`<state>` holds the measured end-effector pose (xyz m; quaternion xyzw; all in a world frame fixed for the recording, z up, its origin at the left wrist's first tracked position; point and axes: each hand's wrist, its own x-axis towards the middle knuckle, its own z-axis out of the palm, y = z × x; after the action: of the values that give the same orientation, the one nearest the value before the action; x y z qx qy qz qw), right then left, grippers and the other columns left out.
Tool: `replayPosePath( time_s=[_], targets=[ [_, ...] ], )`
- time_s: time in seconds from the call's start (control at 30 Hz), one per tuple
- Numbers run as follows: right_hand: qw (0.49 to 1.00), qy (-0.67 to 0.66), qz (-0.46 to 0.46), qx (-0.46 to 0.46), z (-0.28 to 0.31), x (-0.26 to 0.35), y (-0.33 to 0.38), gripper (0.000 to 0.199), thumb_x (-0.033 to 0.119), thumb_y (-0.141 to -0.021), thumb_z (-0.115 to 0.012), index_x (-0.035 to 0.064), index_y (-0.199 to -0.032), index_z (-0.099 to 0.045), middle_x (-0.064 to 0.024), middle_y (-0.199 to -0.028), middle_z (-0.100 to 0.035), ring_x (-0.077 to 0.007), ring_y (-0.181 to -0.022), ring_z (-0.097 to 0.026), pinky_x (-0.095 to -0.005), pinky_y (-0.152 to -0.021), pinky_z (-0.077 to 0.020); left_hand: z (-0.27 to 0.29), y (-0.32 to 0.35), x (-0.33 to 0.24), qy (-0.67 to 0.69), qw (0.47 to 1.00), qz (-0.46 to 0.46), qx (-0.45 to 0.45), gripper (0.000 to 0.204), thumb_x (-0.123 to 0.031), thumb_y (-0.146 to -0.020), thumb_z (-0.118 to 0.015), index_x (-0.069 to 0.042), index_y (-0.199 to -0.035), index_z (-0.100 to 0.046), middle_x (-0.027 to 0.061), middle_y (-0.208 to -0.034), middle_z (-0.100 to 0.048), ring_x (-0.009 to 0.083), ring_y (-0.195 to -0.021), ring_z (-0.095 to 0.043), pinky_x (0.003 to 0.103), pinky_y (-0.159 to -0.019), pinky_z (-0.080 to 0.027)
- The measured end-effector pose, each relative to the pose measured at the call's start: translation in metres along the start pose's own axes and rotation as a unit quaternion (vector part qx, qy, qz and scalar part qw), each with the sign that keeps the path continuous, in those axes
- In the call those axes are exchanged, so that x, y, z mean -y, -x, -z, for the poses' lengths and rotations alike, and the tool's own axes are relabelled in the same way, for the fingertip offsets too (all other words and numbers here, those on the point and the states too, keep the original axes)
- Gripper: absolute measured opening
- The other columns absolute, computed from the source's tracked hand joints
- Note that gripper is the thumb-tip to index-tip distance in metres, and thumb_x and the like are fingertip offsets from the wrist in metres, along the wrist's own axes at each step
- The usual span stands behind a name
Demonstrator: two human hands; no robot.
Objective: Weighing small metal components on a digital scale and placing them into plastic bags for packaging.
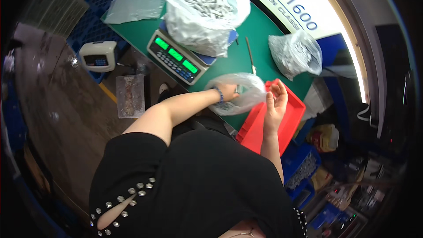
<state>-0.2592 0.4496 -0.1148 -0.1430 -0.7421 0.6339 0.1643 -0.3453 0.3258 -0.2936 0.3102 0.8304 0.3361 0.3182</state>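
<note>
A clear plastic bag (251, 108) lies spread at the front edge of the green table, its mouth loosely gaping. My left hand (227, 92), with a dark beaded band at the wrist, is at the bag's left side, its fingers bent and closed on the film; the fingertips are partly hidden. Just right of the bag, my right hand (276, 105) is raised palm up above a red plastic tray (294, 117). Its thumb and fingers are apart and slightly curled, with nothing visible between them. The tray's left part lies under the bag's edge.
A counting scale (176, 57) with green displays bears a large bag of small grey-white parts (207, 2). A smaller filled bag (295, 55), a thin rod (250, 53) and flat plastic bags (134, 8) lie on the green table (260, 31). Blue bins (302, 167) stand lower right.
</note>
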Motion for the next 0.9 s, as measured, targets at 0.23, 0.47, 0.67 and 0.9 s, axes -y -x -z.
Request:
replayPosePath(
  time_s=[0.23, 0.47, 0.67, 0.9],
  targets=[
    [0.884, 0.460, 0.049, 0.068, 0.013, -0.077, -0.002, 0.083, 0.031, -0.068, -0.075, 0.0050, -0.135, -0.033, -0.0230, -0.133, -0.038, -0.0350, -0.125, -0.036, -0.0428, -0.100, -0.0329, 0.000, 0.038, 0.002, 0.038, 0.992, -0.024, -0.122, 0.051, -0.039, -0.076, -0.059, -0.002, -0.111, -0.055, 0.0230, -0.115, -0.055, 0.0353, -0.109, -0.050, 0.041, -0.093, -0.039],
    [0.892, 0.377, -0.175, 0.179, 0.005, -0.136, -0.003, 0.079, 0.037, -0.071, -0.069, 0.0032, -0.133, -0.033, -0.0159, -0.104, -0.060, -0.0303, -0.093, -0.060, -0.0381, -0.081, -0.0472, -0.009, 0.039, 0.015, 0.075, 0.986, 0.118, -0.088, 0.048, -0.041, -0.080, -0.057, -0.001, -0.108, -0.059, 0.0196, -0.114, -0.057, 0.0327, -0.107, -0.052, 0.038, -0.091, -0.040],
    [0.935, 0.240, -0.249, 0.079, -0.009, -0.177, 0.004, 0.049, 0.029, -0.075, -0.067, 0.0005, -0.113, -0.054, -0.0144, -0.088, -0.063, -0.0255, -0.085, -0.062, -0.0341, -0.079, -0.0471, -0.019, 0.015, 0.030, -0.085, 0.995, 0.056, -0.012, 0.037, -0.030, -0.084, -0.054, -0.006, -0.113, -0.058, 0.0156, -0.110, -0.060, 0.0306, -0.108, -0.053, 0.037, -0.092, -0.040],
    [0.934, 0.079, -0.336, 0.087, -0.006, -0.195, 0.001, 0.027, 0.013, -0.080, -0.058, 0.0035, -0.105, -0.055, -0.0188, -0.113, -0.054, -0.0223, -0.099, -0.054, -0.0334, -0.083, -0.0449, -0.025, -0.003, 0.020, -0.128, 0.987, 0.079, 0.057, 0.038, -0.026, -0.079, -0.057, -0.002, -0.109, -0.058, 0.0176, -0.113, -0.057, 0.0306, -0.106, -0.053, 0.040, -0.090, -0.040]
  ],
)
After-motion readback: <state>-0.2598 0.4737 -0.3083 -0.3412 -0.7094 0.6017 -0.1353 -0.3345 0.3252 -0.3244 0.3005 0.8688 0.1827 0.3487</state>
